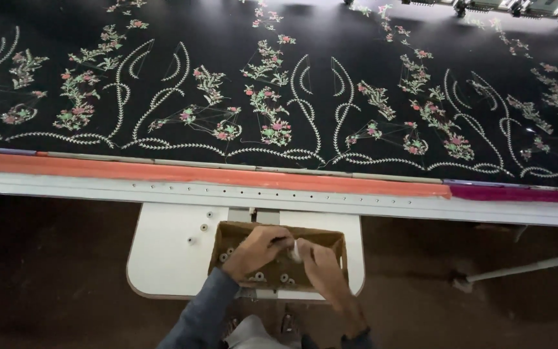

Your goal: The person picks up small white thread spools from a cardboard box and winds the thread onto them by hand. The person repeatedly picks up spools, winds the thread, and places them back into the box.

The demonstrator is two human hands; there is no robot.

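Observation:
Both my hands are over a small brown cardboard box [226,231] that sits on a white shelf [163,252]. The box holds several small white bobbins [258,276]. My left hand [258,249] reaches into the box with its fingers curled. My right hand [316,260] is beside it, fingers closed around a small white object [296,251] between the two hands; I cannot tell what the object is. A grey-blue sleeve covers my left forearm.
Beyond the shelf runs a long white frame rail [356,201] with an orange strip [214,173] and a magenta strip [518,192]. Black fabric [330,39] embroidered with floral vines is stretched behind it. Three loose bobbins [203,227] lie on the shelf. Machine heads [518,6] sit at the top right.

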